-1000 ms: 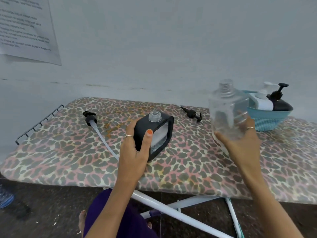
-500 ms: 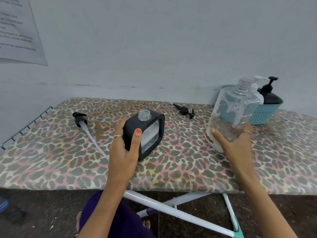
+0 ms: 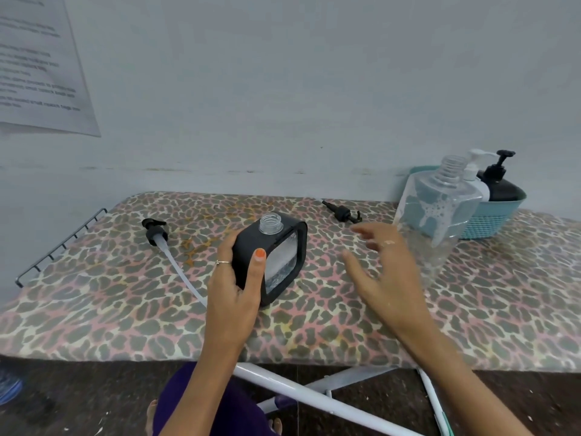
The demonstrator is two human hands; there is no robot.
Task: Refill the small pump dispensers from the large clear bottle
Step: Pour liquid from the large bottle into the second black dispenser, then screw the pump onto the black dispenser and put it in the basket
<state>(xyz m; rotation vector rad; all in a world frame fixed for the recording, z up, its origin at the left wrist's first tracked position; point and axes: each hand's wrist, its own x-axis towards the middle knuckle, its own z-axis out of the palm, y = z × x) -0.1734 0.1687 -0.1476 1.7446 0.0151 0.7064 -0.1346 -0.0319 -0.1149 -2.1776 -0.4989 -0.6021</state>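
My left hand [image 3: 236, 297] grips a square black-framed dispenser [image 3: 276, 256] with an open clear neck, standing on the leopard-print ironing board [image 3: 94, 297]. The large clear bottle [image 3: 437, 212], uncapped and with foam inside, stands upright on the board to the right. My right hand [image 3: 383, 272] hovers between the two with fingers spread, holding nothing. A black pump head with a long white tube [image 3: 157, 236] lies to the left. A smaller black pump cap [image 3: 342, 212] lies behind, near the wall.
A teal basket [image 3: 490, 221] at the back right holds a white pump bottle [image 3: 471, 174] and a black pump bottle [image 3: 500, 184]. A wire rack [image 3: 59, 247] ends the board on the left. White board legs [image 3: 314, 398] cross below.
My right hand lowered the large clear bottle onto the board beside the basket, let go, and moved left. My left hand kept hold of the square dispenser.
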